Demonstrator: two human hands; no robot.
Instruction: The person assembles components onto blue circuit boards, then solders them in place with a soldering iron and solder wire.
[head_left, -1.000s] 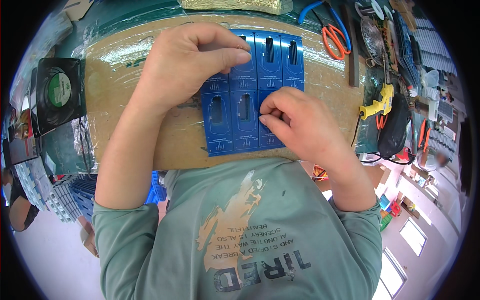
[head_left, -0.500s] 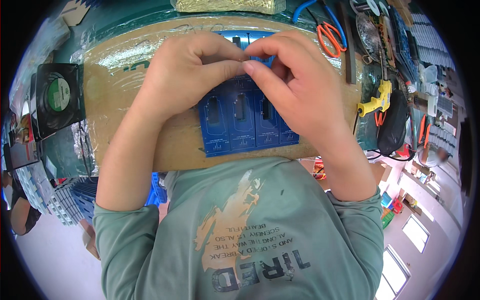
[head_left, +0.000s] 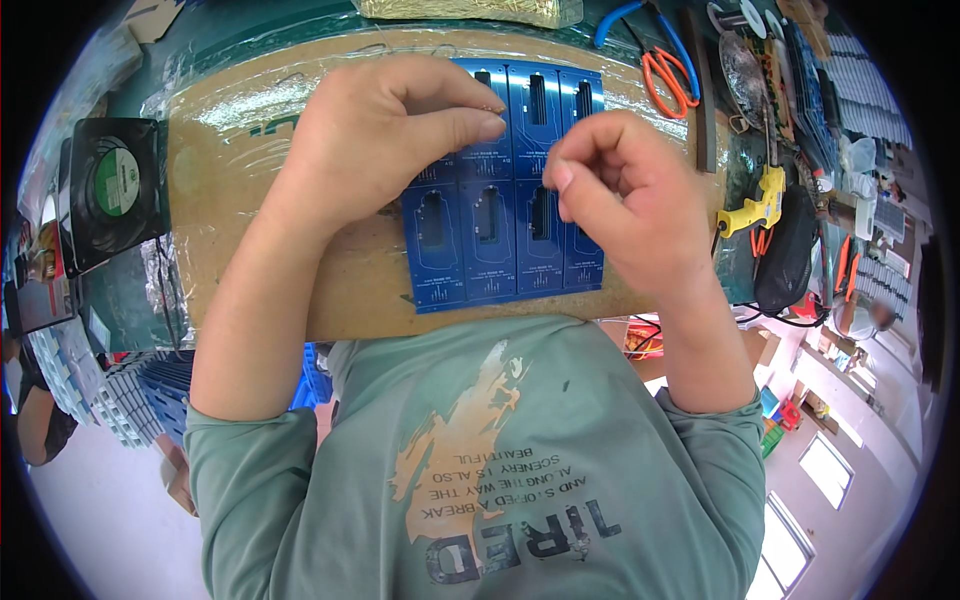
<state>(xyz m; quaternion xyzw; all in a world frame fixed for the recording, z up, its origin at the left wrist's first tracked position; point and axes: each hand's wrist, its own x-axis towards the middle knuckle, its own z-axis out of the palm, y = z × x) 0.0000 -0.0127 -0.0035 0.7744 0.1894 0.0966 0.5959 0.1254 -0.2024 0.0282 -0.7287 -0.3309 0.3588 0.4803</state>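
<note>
A panel of blue circuit boards (head_left: 488,272) with slots lies on a brown board. Over its upper left part hovers my left hand (head_left: 385,135), closed, thumb and forefinger pinching tiny pale bits too small to name. Above the panel's right side is my right hand (head_left: 635,195), its fingers curled and its thumb pressed toward the forefinger. Whatever lies between those tips, if anything, is too small to make out. My left hand hides part of the panel's upper left.
The brown cardboard-like sheet (head_left: 240,200) covers the green tabletop. A black fan (head_left: 115,190) stands at left. A tray of thin golden pieces (head_left: 470,10) is at the far edge. On the right are orange-handled pliers (head_left: 668,85), a dark bar (head_left: 698,100) and a yellow gun-shaped tool (head_left: 755,205).
My hands were fingertip to fingertip over the panel. My right hand has moved away, right and toward me, while the left stays almost in place.
</note>
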